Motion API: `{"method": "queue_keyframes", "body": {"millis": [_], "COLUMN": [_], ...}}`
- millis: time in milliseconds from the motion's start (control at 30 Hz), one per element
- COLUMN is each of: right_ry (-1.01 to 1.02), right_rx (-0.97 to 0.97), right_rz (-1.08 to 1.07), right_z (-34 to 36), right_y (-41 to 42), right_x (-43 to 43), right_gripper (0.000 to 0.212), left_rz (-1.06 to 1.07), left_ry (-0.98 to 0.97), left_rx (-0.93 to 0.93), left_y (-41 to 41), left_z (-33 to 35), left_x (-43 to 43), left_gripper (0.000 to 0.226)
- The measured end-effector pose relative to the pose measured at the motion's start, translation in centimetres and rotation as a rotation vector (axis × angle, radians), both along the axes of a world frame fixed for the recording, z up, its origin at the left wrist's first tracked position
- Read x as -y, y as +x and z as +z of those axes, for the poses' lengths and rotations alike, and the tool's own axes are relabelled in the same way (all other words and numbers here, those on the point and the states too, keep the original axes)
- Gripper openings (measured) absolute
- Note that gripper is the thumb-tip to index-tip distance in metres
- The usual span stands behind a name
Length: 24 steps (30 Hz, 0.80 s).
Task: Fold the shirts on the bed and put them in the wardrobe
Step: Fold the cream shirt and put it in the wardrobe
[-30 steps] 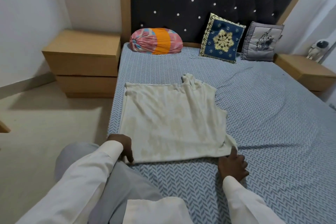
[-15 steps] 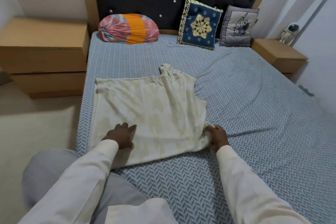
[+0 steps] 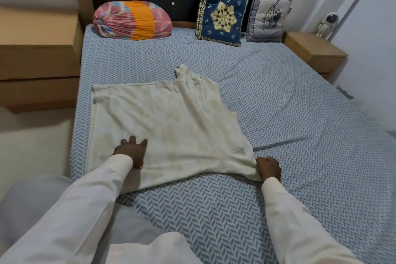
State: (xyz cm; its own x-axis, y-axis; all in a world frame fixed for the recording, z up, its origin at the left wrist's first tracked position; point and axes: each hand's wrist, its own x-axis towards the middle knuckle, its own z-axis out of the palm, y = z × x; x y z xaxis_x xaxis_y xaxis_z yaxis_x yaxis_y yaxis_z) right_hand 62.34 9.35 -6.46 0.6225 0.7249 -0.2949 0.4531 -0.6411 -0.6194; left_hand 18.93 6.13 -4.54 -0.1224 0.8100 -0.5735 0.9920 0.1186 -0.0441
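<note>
A cream sleeveless shirt (image 3: 171,122) lies spread flat on the near left part of the bed (image 3: 278,113), its neck end bunched toward the headboard. My left hand (image 3: 131,152) rests flat on the shirt's near left part, fingers spread. At the shirt's near right corner, my right hand (image 3: 268,168) is curled and grips the cloth, which is pulled taut there. No wardrobe is in view.
A pink and orange bolster (image 3: 132,20), a blue cushion (image 3: 221,12) and a grey cushion (image 3: 269,17) lean at the dark headboard. Wooden bedside units stand at the left (image 3: 38,53) and right (image 3: 315,53); a small astronaut figure (image 3: 326,23) stands on the right one.
My left hand moved from the shirt's near left edge onto the cloth and flattened. My right hand took hold of the near right corner and drew it slightly right.
</note>
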Motion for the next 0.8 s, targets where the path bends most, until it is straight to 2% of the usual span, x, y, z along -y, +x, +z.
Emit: {"method": "queue_keyframes", "body": {"millis": [100, 200, 267, 333, 367, 500, 567, 633, 700, 800], "right_ry": [0.021, -0.068, -0.080, -0.003, 0.039, 0.004, 0.007, 0.068, 0.117, 0.071], "right_rx": [0.070, 0.105, 0.096, 0.057, 0.044, 0.059, 0.083, 0.097, 0.148, 0.153], "right_rz": [0.061, 0.208, 0.244, 0.174, 0.106, -0.091, -0.101, -0.017, 0.123, 0.373], "right_z": [0.0, -2.6, -2.7, -0.8, -0.7, -1.2, -1.1, -0.8, -0.5, -0.4], "right_y": [-0.3, 0.0, -0.5, -1.5, -1.3, 0.5, 0.5, 0.4, -0.1, -1.6], "right_x": [-2.8, -6.8, -8.1, -7.5, -7.5, -7.6, -8.4, -10.2, -12.3, -15.8], "right_gripper": [0.038, 0.047, 0.043, 0.029, 0.030, 0.061, 0.061, 0.043, 0.032, 0.045], "left_rz": [0.026, 0.055, 0.082, 0.121, 0.146, 0.212, 0.199, 0.160, 0.130, 0.116], "left_ry": [-0.038, -0.066, -0.083, -0.092, -0.086, 0.006, 0.093, 0.154, 0.118, 0.021], "left_rx": [-0.008, -0.001, 0.005, 0.023, 0.035, 0.014, -0.040, -0.034, 0.056, 0.093], "left_y": [0.3, 0.3, 0.2, 0.0, 0.0, 0.6, 1.4, 2.0, 2.3, 2.5], "left_z": [0.4, 1.2, 1.2, 1.2, 1.3, 1.5, 1.2, 0.6, 0.3, 0.3], "left_x": [-0.4, -1.0, -1.6, -2.0, -2.4, -3.7, -4.0, -4.8, -5.9, -7.1], "left_gripper": [0.099, 0.106, 0.111, 0.111, 0.107, 0.090, 0.087, 0.089, 0.102, 0.119]}}
